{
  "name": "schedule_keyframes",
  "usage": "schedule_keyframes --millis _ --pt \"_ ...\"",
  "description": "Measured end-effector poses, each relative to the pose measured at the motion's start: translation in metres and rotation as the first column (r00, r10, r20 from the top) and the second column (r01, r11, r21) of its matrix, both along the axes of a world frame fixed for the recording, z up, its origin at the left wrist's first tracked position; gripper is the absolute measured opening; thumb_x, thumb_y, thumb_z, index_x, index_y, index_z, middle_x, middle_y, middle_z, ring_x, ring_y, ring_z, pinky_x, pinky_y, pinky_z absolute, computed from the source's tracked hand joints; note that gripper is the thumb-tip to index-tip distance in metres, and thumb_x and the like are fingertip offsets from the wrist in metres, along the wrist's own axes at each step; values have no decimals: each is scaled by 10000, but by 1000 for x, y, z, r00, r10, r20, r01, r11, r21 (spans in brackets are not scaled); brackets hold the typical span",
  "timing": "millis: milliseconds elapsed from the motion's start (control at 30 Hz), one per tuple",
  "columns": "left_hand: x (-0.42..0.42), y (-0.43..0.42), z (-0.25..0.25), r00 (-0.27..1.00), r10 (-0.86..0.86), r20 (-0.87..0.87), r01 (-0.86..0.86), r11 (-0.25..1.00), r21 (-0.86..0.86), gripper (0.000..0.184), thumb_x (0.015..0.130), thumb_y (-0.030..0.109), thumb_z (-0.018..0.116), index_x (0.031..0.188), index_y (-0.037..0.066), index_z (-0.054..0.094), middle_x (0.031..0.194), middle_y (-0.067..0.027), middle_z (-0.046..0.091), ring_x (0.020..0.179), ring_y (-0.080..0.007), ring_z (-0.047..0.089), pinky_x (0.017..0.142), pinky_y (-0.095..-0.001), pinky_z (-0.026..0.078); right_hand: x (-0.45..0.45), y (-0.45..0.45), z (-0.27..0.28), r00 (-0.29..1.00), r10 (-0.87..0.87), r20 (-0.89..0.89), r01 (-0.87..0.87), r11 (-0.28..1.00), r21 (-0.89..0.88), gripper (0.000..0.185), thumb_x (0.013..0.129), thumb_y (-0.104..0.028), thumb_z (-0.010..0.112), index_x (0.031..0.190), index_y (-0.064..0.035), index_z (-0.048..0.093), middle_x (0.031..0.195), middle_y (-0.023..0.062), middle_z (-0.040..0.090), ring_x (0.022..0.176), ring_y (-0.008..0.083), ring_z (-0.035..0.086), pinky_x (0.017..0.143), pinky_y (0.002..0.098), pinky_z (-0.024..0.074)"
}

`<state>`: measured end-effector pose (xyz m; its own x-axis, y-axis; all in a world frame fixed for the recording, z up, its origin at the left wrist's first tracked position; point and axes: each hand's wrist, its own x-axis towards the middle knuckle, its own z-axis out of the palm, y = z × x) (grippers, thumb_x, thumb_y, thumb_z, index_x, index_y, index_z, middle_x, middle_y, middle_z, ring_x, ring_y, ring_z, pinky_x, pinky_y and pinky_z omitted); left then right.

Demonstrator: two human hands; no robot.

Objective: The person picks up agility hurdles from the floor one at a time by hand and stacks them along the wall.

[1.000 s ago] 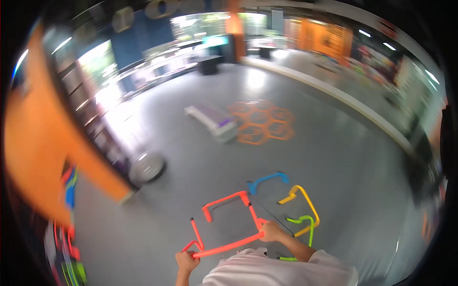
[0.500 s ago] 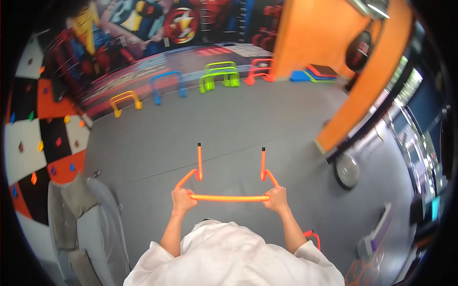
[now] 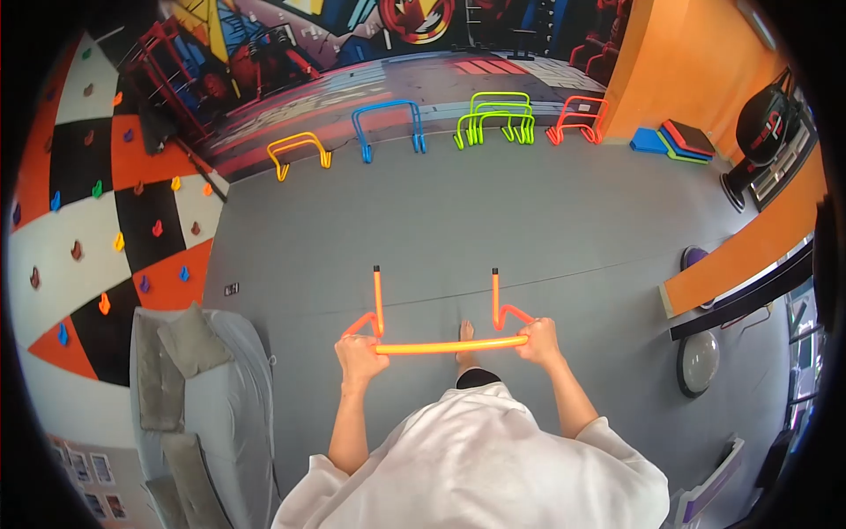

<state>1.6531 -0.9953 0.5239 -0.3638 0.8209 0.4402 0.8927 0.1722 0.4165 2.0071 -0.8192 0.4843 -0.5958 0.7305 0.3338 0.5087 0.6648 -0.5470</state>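
An orange training hurdle (image 3: pixel 449 347) is held out in front of my body, its top bar crossing from hand to hand. My left hand (image 3: pixel 359 358) wraps around the bar's left end, and my right hand (image 3: pixel 538 340) grips the right end. The hurdle's two feet, tipped with black caps, point forward above the grey floor. Below the bar a bare foot (image 3: pixel 466 335) shows, stepping forward. White cloth of my shirt (image 3: pixel 480 458) fills the lower middle.
Along the far wall stand a yellow hurdle (image 3: pixel 300 152), a blue hurdle (image 3: pixel 389 123), green hurdles (image 3: pixel 495 119) and a red hurdle (image 3: pixel 579 122). Stacked mats (image 3: pixel 683 141) lie at the far right. A sofa (image 3: pixel 238 388) is at left, a balance dome (image 3: pixel 699 363) at right.
My view has swung left, so the far hurdles sit further right. Both hands still hold the orange hurdle, and a bare foot has come into sight beneath it.
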Motion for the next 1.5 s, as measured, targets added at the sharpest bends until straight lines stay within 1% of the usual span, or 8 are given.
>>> schedule_keyframes --millis 500,700,800,900,1200,1300,1400,1500 --pt "-87 324 -22 993 -91 72 102 980 -172 54 527 112 659 566 82 678 494 -135 529 490 -368 531 491 -422 425 -69 286 24 979 -100 179 96 995 31 74 559 -196 646 543 -129 674 531 76 612 537 316 596 566 402 500" --pt "-100 487 -49 954 -249 166 281 937 -208 221 646 124 711 507 40 561 484 -174 470 488 -395 475 492 -441 389 -70 392 8 947 -242 213 243 970 20 63 561 -191 667 558 -133 691 545 59 625 531 295 601 566 396 500" --pt "-112 585 -56 930 -316 185 358 893 -274 47 584 113 664 561 76 647 504 -150 525 502 -383 525 495 -437 423 -74 444 0 906 -367 210 375 927 -1 57 565 -183 686 583 -139 718 556 49 638 536 287 608 554 389 500" --pt "-118 684 -52 856 -478 197 516 818 -254 104 625 128 688 559 76 626 506 -148 525 514 -386 527 507 -443 427 -73 485 6 854 -452 258 478 877 -47 62 575 -181 703 606 -138 735 573 49 651 544 286 615 546 384 501" --pt "-60 934 -41 532 -798 284 847 491 -205 283 734 144 726 531 35 561 499 -164 498 516 -389 498 514 -459 395 -56 588 17 623 -766 162 782 617 -93 150 599 -137 700 509 -59 609 504 141 537 489 357 544 523 404 459" --pt "-32 1010 -50 534 -810 242 821 428 -378 199 733 164 724 596 47 639 577 -164 590 571 -382 579 587 -465 467 -36 642 -1 574 -800 174 819 556 -144 179 605 -138 700 499 -49 587 506 153 530 500 371 541 522 408 454" --pt "11 1081 -63 491 -840 233 859 421 -291 117 728 150 710 651 63 693 611 -166 618 617 -377 606 635 -454 499 6 710 -26 551 -812 194 834 528 -159 182 607 -137 701 501 -44 587 506 160 526 506 375 540 527 411 457" --pt "49 1154 -62 568 -789 236 790 441 -426 70 720 137 693 690 85 727 639 -159 640 661 -365 633 684 -453 516 46 792 -40 568 -802 183 820 531 -216 193 613 -143 708 502 -46 583 498 164 514 501 385 531 536 421 462"
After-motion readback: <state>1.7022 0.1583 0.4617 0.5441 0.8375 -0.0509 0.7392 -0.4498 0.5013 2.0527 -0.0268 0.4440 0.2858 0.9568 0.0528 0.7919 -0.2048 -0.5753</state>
